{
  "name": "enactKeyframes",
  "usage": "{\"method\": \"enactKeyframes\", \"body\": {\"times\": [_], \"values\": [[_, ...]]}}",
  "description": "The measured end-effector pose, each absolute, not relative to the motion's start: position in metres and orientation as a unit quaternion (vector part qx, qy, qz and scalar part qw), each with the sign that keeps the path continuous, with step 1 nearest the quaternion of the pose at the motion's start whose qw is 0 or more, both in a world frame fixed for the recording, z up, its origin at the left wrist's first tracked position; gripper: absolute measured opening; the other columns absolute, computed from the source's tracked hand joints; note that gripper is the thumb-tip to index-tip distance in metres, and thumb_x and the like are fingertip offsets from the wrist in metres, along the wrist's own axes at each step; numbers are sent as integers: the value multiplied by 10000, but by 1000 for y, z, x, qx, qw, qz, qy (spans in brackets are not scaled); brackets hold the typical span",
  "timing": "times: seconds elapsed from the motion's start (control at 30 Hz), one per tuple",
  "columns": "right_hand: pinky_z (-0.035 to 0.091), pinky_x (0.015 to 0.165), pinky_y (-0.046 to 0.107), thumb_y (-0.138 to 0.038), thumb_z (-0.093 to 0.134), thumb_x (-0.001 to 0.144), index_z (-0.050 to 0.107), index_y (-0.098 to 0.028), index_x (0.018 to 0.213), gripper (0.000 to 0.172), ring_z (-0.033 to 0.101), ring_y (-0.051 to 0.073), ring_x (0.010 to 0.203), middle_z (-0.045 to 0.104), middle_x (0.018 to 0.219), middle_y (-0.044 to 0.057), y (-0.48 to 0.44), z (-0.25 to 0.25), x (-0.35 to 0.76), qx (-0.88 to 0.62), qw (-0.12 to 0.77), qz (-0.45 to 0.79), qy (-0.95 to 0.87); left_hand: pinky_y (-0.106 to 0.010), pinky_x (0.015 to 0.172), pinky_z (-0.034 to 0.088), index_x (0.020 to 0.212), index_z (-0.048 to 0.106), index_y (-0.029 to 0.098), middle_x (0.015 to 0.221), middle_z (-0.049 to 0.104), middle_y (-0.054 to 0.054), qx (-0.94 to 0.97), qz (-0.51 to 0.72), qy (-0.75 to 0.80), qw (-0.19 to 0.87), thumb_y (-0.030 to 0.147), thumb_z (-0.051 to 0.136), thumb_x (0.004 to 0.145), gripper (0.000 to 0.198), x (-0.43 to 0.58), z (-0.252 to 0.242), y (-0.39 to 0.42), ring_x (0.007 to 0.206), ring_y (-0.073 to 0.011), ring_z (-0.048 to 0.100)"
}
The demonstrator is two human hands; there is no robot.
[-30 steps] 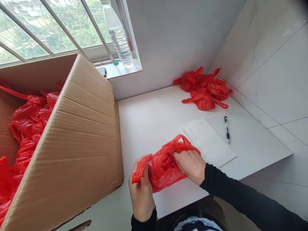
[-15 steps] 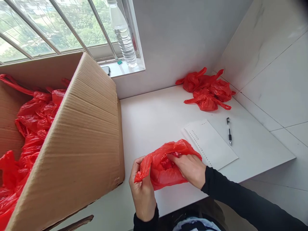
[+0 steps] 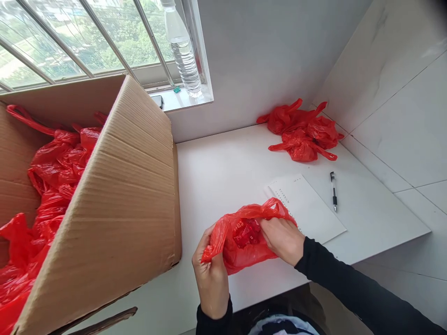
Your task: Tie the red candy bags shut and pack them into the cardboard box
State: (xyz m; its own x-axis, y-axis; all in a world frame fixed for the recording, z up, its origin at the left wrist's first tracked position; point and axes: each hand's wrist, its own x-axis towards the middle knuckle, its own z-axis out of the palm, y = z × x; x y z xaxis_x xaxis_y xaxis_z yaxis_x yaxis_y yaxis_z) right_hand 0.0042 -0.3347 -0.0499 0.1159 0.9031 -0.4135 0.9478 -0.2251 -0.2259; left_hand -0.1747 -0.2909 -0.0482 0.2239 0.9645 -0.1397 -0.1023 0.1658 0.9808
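A thin red plastic bag (image 3: 240,264) is spread at the mouth above the white table. My left hand (image 3: 211,274) is closed on the gathered left edge of the bag, thumb on the near side. My right hand (image 3: 283,239) is at the right side of the mouth, its fingers bent against the bag there; the fingertips are partly hidden by the plastic. Between the hands, small shiny red packets (image 3: 246,232) with pale print lie inside the bag. They touch neither visible thumb.
On the left stands a tall cardboard box (image 3: 132,186) holding several red bags (image 3: 57,163). More tied red bags (image 3: 303,132) lie in the back corner. A notebook (image 3: 314,209) and pen (image 3: 334,191) lie at right. A water bottle (image 3: 185,60) stands on the windowsill.
My right hand has shifted right, from over the packets to the bag's right side. The mouth is wider and the packets show more. My left hand keeps its hold.
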Motion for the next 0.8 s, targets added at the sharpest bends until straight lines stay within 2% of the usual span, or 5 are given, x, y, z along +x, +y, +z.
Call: {"method": "enactKeyframes", "body": {"times": [0.2,0.43,0.63,0.73,0.8], "values": [[224,469,320,-72,431,894,653,-155,879,237,643,228,586,705,721,102,-339,-56,11,754,51,-229,614,-339,963,534,1291,660,244,1279,682,-77,521,404,438,611,385,610,937,384,-171,-46,-291,1203,-272,618],[324,481,328,-79,389,938,654,-204,1070,321,649,221,597,710,751,52,-357,-40,6,746,17,-210,632,-315,968,531,1271,675,279,1346,647,-62,524,414,452,592,364,633,911,373,-172,-44,-295,1217,-261,612],[528,848,360,-274,492,998,454,-279,1434,438,623,234,1066,624,1248,80,-367,-18,9,755,-282,-47,590,-237,725,555,989,744,254,965,726,-38,568,418,390,592,381,676,865,190,-180,-32,-295,876,-194,691],[459,1001,492,-328,576,953,385,-205,1498,591,516,315,1190,563,1308,137,-362,-26,23,780,-269,8,564,-229,675,545,1047,674,256,1019,692,-45,593,380,409,580,384,697,844,241,-178,-15,-298,845,-185,681],[410,1047,538,-330,545,972,435,-185,1454,516,546,295,1107,626,1176,114,-358,-32,32,781,-252,-28,571,-256,718,557,1150,624,275,1126,669,-64,597,362,429,573,381,722,823,358,-175,-5,-303,937,-215,682]]}}
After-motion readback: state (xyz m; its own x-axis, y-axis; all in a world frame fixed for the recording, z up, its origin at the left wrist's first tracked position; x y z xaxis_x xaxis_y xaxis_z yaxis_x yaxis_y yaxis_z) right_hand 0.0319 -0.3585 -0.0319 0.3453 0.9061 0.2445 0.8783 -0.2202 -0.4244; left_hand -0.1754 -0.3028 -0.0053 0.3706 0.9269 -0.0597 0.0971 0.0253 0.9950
